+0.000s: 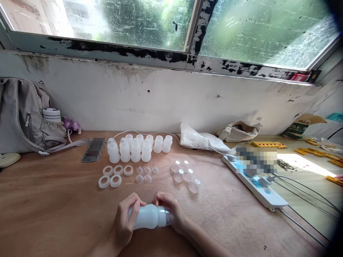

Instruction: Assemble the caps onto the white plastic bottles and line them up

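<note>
A milky-white baby bottle (147, 218) lies sideways between my hands, just above the table's near part. My left hand (127, 218) is closed around its base end. Around the clear cap end at the right, my right hand (171, 211) is closed, with fingers curled over the far side. Beyond them lie several white screw rings (108, 171), several clear nipples (147, 170) and several clear round discs (178, 177). Farther back stand capped bottles (125, 151) in a row, with open-topped bottles (167, 144) behind and to their right.
A white power strip (257, 185) with plugs and cables runs along the right. At the back are a phone-like dark slab (93, 150), a grey backpack (24, 114), white plastic packets (199, 138) and a beige bag (238, 132). Yellow pieces (269, 145) lie far right.
</note>
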The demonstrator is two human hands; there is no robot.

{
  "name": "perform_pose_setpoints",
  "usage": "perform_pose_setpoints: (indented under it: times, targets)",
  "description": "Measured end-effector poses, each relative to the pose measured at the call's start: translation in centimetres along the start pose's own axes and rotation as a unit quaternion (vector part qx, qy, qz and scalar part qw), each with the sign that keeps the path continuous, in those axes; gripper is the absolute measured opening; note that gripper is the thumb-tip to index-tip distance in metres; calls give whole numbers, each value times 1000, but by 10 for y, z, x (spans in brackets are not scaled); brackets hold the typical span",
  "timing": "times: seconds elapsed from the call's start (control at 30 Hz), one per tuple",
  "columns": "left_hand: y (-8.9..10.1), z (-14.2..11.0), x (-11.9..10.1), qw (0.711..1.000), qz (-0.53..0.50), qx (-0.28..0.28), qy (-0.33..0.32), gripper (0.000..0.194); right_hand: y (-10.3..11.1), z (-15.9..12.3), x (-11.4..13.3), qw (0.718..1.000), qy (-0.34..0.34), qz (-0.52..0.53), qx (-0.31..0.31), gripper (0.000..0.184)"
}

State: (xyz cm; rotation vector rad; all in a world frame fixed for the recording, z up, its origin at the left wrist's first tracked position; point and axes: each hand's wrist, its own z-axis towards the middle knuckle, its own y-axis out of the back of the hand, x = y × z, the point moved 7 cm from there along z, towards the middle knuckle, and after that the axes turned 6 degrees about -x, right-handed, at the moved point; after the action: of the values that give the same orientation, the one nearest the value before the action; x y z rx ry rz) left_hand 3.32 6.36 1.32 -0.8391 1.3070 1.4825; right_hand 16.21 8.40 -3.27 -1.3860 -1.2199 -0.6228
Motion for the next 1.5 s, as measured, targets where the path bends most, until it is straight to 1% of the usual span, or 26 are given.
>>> perform_pose_setpoints:
  times: [0.07, 0.1, 0.2, 0.27, 0.4, 0.53, 0.63, 0.77, 0.87, 0.93, 0.97, 1.03, 1.07, 1.1, 1.13, 1.17, 1.2, 1.23, 1.3, 1.37, 1.43, 1.5]
  targets:
    - [1, 1, -2, 1000, 6, 9, -6, 31, 2, 2, 2, 1000, 7, 1, -3, 27]
    - [1, 2, -1, 1000, 2, 12, 4, 30, 2, 3, 4, 1000, 8, 5, -1, 27]
    - [2, 5, 8, 998, -33, 20, 57, 29, 2, 4, 10, 999, -5, 40, 14, 31]
    - [3, 7, 14, 995, -61, 14, 78, 29, 2, 4, 12, 998, -18, 63, 24, 36]
    - [8, 12, 21, 993, -86, -12, 77, 28, 5, 6, 15, 998, -13, 60, 18, 38]
    - [7, 11, 23, 992, -94, -8, 80, 28, 4, 6, 11, 999, -3, 37, 9, 41]
    - [1, 5, 20, 995, -80, -10, 65, 30, -1, 4, 9, 1000, 17, 14, 19, 44]
    - [-3, -5, 12, 997, -52, -65, 4, 32, -4, -1, 16, 996, 79, -15, 34, 42]
    - [-4, -8, 8, 996, -39, -73, -26, 32, -6, -5, 22, 993, 96, -52, 50, 38]
    - [-3, -5, 6, 998, -26, -58, -31, 32, -3, -6, 24, 991, 100, -86, 38, 38]
    - [-4, -2, 5, 999, -17, -41, -31, 31, 1, -5, 26, 990, 102, -101, 16, 38]
    - [-7, 3, 4, 999, 5, 8, -35, 25, 13, -2, 31, 988, 106, -102, -54, 39]
    - [-10, 5, 3, 998, 17, 39, -43, 22, 19, -1, 35, 987, 109, -83, -89, 39]
    - [-13, 6, 3, 996, 28, 68, -54, 28, 24, 1, 38, 985, 112, -53, -116, 39]
    - [-16, 6, 3, 993, 39, 91, -63, 39, 26, 3, 41, 984, 115, -19, -132, 39]
    - [-18, 6, 3, 990, 48, 109, -70, 48, 27, 5, 45, 983, 118, 14, -140, 39]
    - [-20, 5, 5, 989, 57, 120, -71, 50, 26, 7, 48, 982, 120, 40, -139, 41]
    - [-22, 5, 6, 988, 62, 125, -69, 47, 24, 8, 52, 982, 120, 60, -131, 42]
    - [-22, 4, 8, 989, 57, 117, -63, 38, 17, 9, 58, 984, 119, 84, -105, 43]
    - [-18, 5, 7, 994, 30, 89, -57, 36, 10, 7, 64, 985, 123, 88, -81, 42]
    - [-12, 7, 7, 998, -9, 47, -39, 37, 6, 3, 66, 987, 132, 68, -65, 37]
    - [-5, 10, 9, 999, -47, 6, -19, 38, 1, -2, 64, 990, 135, 18, -46, 32]
